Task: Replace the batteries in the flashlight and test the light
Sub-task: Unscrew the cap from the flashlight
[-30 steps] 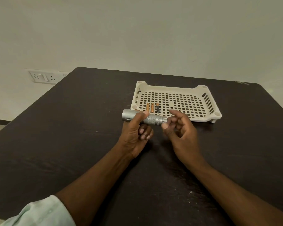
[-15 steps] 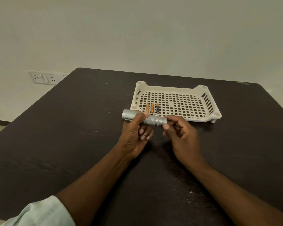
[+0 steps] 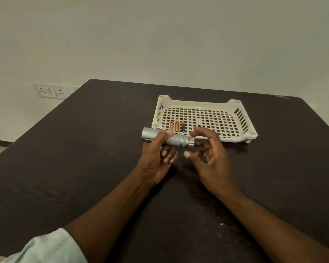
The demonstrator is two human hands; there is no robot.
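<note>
My left hand [image 3: 158, 154] grips a silver flashlight [image 3: 176, 140] around its middle and holds it level above the table, head to the left, tail cap to the right. Just beyond the tail cap, my right hand [image 3: 210, 151] has its fingers spread loosely and its thumb apart from the cap, holding nothing. Three small batteries lie side by side in the near left part of the cream tray [image 3: 235, 139]: two orange batteries [image 3: 174, 125] and a darker battery [image 3: 183, 126].
A dark wooden table [image 3: 84, 158] fills the view. The perforated tray sits at its far middle, just behind the flashlight. A wall socket plate [image 3: 49, 90] is on the wall at the left.
My right hand pinched the tail cap half a second ago and has now let go, its fingers spread apart. The left hand and flashlight have stayed in place.
</note>
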